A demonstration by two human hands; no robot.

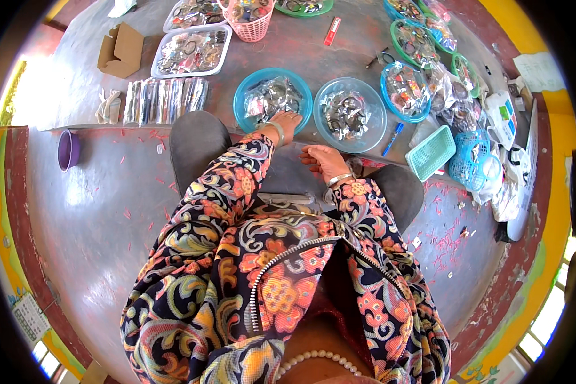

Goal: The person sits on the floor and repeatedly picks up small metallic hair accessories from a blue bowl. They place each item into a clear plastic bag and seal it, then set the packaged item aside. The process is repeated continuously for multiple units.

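Observation:
My left hand (284, 125) reaches over the near rim of a blue basin (239, 106). Its fingers lie stretched out beside small clear packets (274, 97) with dark and pale pieces inside, and no held thing shows. Just right of it, my right hand (327, 161) hovers in front of the table edge, below a clear bluish bowl (378, 125). Its fingers are loosely bent and apart, with nothing visible in them. That bowl holds more small packets (345, 116) with dark ring-shaped pieces.
Left stand flat clear packets in a row (166, 101), a cardboard box (121, 50) and a white tray (223, 51). A blue pen (393, 139), green basket (431, 153) and filled blue basin (404, 91) lie right. A purple tub (68, 150) is on the floor.

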